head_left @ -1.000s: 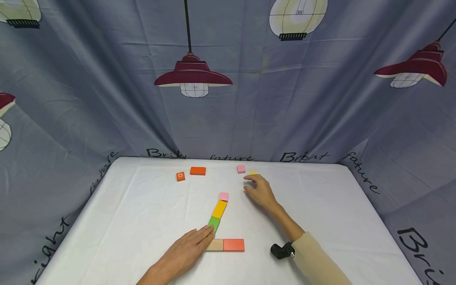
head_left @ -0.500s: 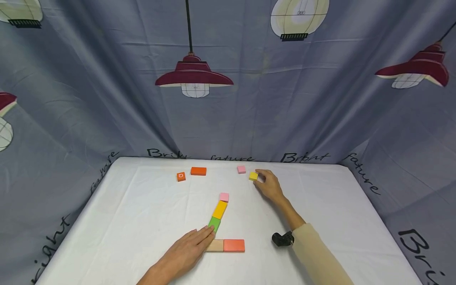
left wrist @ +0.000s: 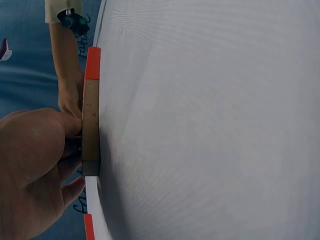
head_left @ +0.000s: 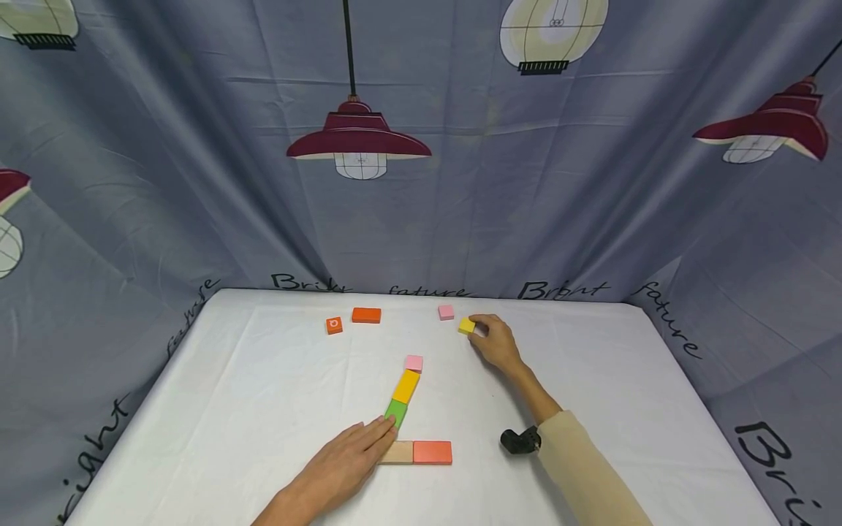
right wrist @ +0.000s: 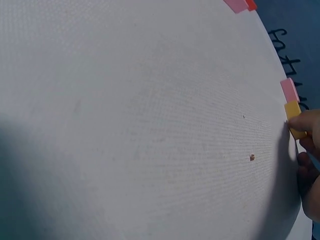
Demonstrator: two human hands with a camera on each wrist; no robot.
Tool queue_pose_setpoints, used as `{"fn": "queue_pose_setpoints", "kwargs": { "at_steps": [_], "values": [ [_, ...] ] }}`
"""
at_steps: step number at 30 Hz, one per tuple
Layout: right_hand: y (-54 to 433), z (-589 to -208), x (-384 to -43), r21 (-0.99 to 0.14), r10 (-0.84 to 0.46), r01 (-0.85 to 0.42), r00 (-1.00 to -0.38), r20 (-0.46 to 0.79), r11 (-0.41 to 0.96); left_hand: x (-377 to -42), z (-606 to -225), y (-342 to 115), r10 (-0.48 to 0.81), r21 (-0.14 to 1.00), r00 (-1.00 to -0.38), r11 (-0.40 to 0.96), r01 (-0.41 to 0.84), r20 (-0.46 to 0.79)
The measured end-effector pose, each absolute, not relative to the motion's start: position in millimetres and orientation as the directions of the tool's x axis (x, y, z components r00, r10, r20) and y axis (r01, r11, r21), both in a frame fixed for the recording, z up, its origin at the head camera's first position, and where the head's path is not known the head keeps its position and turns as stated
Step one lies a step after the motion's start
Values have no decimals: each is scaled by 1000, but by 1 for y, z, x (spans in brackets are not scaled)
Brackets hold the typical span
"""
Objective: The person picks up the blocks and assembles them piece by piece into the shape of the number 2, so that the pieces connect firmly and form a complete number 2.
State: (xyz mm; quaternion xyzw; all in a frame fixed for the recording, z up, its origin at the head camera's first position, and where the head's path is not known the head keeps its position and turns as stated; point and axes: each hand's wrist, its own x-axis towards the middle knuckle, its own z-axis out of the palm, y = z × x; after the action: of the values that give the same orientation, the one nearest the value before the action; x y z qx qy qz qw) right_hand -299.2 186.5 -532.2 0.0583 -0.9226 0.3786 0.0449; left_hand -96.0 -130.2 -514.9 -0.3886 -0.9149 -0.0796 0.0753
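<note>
The right grip [head_left: 496, 342] pinches a small yellow block [head_left: 466, 326] at the far side of the tabletop [head_left: 263, 394], just beside a pink block [head_left: 446, 313]. The left grip [head_left: 345, 460] lies flat with straight fingers, touching a tan block [head_left: 398, 453] that adjoins a red block [head_left: 432, 453] and a green block [head_left: 396, 413].

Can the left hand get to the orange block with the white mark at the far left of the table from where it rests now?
Probably yes. The left hand lies flat by the tan block, and the white cloth between it and the marked orange block is bare. It would be a long forward reach, though.
</note>
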Motion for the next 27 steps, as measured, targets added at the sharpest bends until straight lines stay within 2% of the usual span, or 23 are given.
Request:
{"fn": "queue_pose_setpoints", "kwargs": {
  "at_steps": [12,27],
  "values": [
    [175,-526,-290,-699,-177,-249,-968,175,670,-96,-515,-129,700,74,-679,682,727,221],
    [135,-512,-282,-729,-315,-365,-925,213,579,-96,-515,-129,699,79,-678,681,728,228]
  ]
}}
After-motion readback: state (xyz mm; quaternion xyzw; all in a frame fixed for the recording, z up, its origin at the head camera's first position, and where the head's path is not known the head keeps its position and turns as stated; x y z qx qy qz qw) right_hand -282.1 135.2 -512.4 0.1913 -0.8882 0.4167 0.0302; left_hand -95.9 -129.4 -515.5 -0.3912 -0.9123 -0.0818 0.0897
